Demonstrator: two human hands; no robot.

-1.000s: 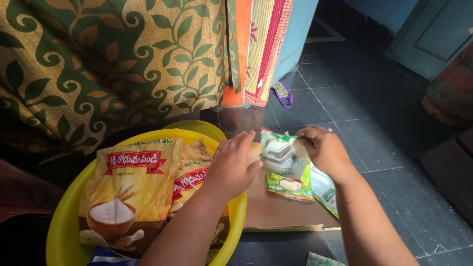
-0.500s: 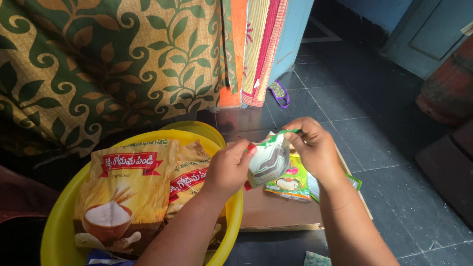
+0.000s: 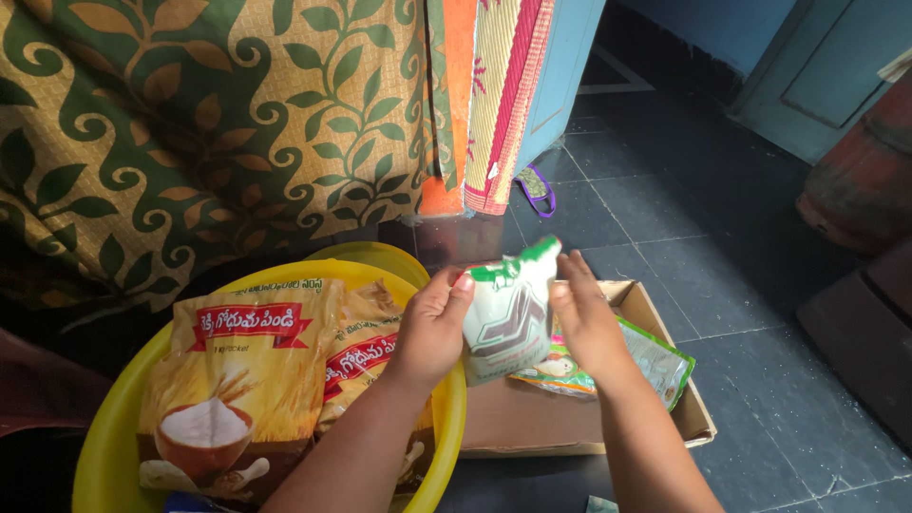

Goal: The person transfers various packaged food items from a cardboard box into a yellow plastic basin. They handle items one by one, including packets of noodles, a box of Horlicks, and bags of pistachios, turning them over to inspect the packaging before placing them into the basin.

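My left hand (image 3: pixel 432 328) and my right hand (image 3: pixel 582 318) hold a small white and green packet (image 3: pixel 508 313) between them, upright, above a shallow cardboard box (image 3: pixel 570 418). A second green packet (image 3: pixel 627 361) lies flat in the box under my right hand. To the left, a yellow plastic tub (image 3: pixel 104 446) holds two large tan flour bags (image 3: pixel 237 380) with red banners; my left forearm crosses over the tub's right rim.
A green and gold leaf-patterned cloth (image 3: pixel 190 123) hangs behind the tub. Rolled mats (image 3: pixel 484 95) lean against a blue panel. A sandal (image 3: pixel 535 185) lies on the dark tiled floor (image 3: pixel 722 237). A reddish round vessel (image 3: pixel 864 180) stands at the right edge.
Both hands lifted the white and green packet off the packet lying in the box and turned it upright between them. The view shifted slightly.
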